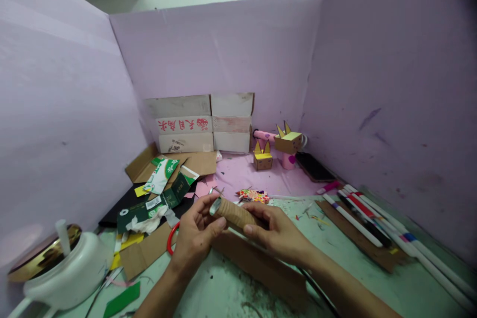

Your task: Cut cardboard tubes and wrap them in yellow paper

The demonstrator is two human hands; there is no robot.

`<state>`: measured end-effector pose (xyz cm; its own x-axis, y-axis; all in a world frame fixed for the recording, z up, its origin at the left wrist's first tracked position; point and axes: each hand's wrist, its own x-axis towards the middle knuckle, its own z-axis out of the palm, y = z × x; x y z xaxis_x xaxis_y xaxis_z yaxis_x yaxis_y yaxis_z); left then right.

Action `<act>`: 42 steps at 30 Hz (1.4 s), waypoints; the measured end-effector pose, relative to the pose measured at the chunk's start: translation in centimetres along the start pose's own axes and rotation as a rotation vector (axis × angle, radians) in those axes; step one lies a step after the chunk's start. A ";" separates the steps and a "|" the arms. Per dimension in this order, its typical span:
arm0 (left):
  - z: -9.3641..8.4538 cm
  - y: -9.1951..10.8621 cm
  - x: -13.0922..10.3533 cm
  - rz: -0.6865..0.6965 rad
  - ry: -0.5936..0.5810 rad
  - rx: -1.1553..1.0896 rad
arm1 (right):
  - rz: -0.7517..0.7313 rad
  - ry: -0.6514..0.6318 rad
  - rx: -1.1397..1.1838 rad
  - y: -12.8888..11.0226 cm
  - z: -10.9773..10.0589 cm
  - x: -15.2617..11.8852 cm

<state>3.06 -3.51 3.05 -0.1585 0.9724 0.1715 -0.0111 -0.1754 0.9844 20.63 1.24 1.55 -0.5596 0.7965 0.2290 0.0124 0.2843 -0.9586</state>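
In the head view, the left hand (pixel 201 231) holds the near-left end of a brown tube (pixel 238 216), thumb on its near side and fingers behind; the right hand (pixel 274 228) grips the other end, its fingers curled over the top and its thumb along the side; both hands are closed on the tube, which lies tilted between them, its pale open end up at the left, above the middle of the table (pixel 208 290).

Below the hands a long cardboard strip (pixel 261 268) lies slanting on the table; a red ring (pixel 172 239) shows just beside the left wrist; farther left are cardboard scraps (pixel 145 253), a crumpled tissue (pixel 149 222), a dark green carton (pixel 176 191) and a green-and-white packet (pixel 161 175); at the near left stands a white pot (pixel 70 271) with a gold-coloured top, and a green piece (pixel 122 300) lies near it.

Behind the hands is a patterned packet (pixel 255 195); beyond it a small eared box (pixel 263 161) sits on a pink cloth (pixel 238 171); to its right a larger eared box (pixel 289 142) rests on a pink tube (pixel 288 161), with a phone (pixel 316 167) just beside; at the right, pens (pixel 357 221) lie over brown cardboard (pixel 383 257); a white carton (pixel 186 126) stands against the purple wall (pixel 219 49).
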 end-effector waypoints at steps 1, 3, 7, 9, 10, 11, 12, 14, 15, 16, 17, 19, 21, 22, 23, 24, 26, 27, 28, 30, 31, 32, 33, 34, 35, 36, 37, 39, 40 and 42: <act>0.0 0.1 0.0 -0.001 -0.001 -0.001 | -0.004 0.007 -0.025 0.0 0.0 0.0; 0.0 0.1 0.0 0.003 0.004 0.000 | -0.007 0.018 -0.054 0.0 0.0 -0.1; -0.1 -0.1 0.1 0.019 -0.007 0.000 | 0.009 0.038 -0.079 0.0 0.0 -0.1; -0.3 -0.5 0.2 0.044 -0.020 0.000 | 0.009 0.050 -0.098 -0.1 -0.1 -0.1; -0.4 -0.8 0.2 0.065 -0.024 -0.002 | 0.008 0.053 -0.103 -0.2 -0.1 -0.1; -0.5 -1.1 0.3 0.087 -0.025 -0.004 | 0.005 0.056 -0.105 -0.2 -0.1 -0.1; -0.6 -1.3 0.3 0.107 -0.025 -0.008 | 0.004 0.055 -0.105 -0.3 -0.1 -0.1; -0.7 -1.7 0.4 0.127 -0.022 -0.013 | 0.003 0.055 -0.099 -0.3 -0.1 0.0; -0.7 -1.7 0.4 0.125 -0.021 -0.014 | 0.005 0.056 -0.096 -0.4 -0.1 0.0; -0.6 -1.7 0.4 0.123 -0.018 -0.016 | 0.006 0.056 -0.096 -0.3 -0.1 0.0; -0.5 -1.6 0.4 0.118 -0.017 -0.017 | 0.006 0.059 -0.098 -0.3 -0.1 0.0; -0.3 -1.1 0.4 0.106 -0.014 -0.019 | 0.005 0.072 -0.110 -0.3 -0.1 0.0; 0.0 -0.6 0.3 0.086 0.003 -0.016 | 0.007 0.080 -0.134 -0.3 0.0 0.0; 0.0 -0.5 0.2 0.073 0.014 -0.013 | 0.014 0.084 -0.145 -0.3 0.1 0.0; 0.1 -0.4 0.2 0.058 0.023 -0.011 | 0.025 0.093 -0.149 -0.3 0.1 0.0; 0.0 -0.4 0.2 0.041 0.025 -0.013 | 0.031 0.113 -0.145 -0.3 0.1 0.0; -0.2 -0.6 0.3 0.012 0.009 -0.039 | 0.023 0.240 -0.125 -0.2 -0.1 0.1; -0.3 -0.8 0.4 0.000 0.000 -0.059 | 0.013 0.339 -0.113 -0.2 -0.4 0.2; -0.4 -1.0 0.5 -0.007 -0.004 -0.080 | -0.002 0.440 -0.101 -0.1 -0.7 0.2; -0.6 -1.4 0.6 -0.013 -0.003 -0.122 | -0.023 0.598 -0.079 -0.1 -1.4 0.3; -0.6 -1.5 0.7 -0.016 0.002 -0.140 | -0.022 0.635 -0.071 0.0 -1.8 0.3; -0.6 -1.6 0.8 -0.020 0.008 -0.158 | -0.017 0.641 -0.068 0.0 -2.1 0.3; -0.6 -1.6 0.8 -0.023 0.015 -0.177 | -0.011 0.638 -0.072 0.0 -2.3 0.3; -0.6 -1.6 0.8 -0.027 0.026 -0.196 | -0.004 0.627 -0.080 0.0 -2.5 0.3; -0.6 -1.6 0.9 -0.034 0.037 -0.211 | 0.005 0.611 -0.093 -0.1 -2.6 0.3; -0.6 -1.5 0.9 -0.040 0.046 -0.226 | 0.013 0.599 -0.106 -0.1 -2.7 0.3; -0.7 -1.5 0.9 -0.045 0.049 -0.239 | 0.022 0.592 -0.118 -0.1 -2.7 0.4; -0.7 -1.3 0.8 -0.053 0.038 -0.262 | 0.050 0.595 -0.128 -0.1 -2.6 0.5; -0.7 -1.2 0.7 -0.061 0.027 -0.273 | 0.062 0.602 -0.122 -0.1 -2.6 0.5; -0.6 -1.1 0.5 -0.088 0.001 -0.293 | 0.070 0.604 -0.068 -0.1 -2.5 0.6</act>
<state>2.43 -2.90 2.07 -0.1450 0.9857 0.0855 -0.3089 -0.1272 0.9426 22.39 3.02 2.18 0.0133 0.9707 0.2399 0.0958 0.2375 -0.9666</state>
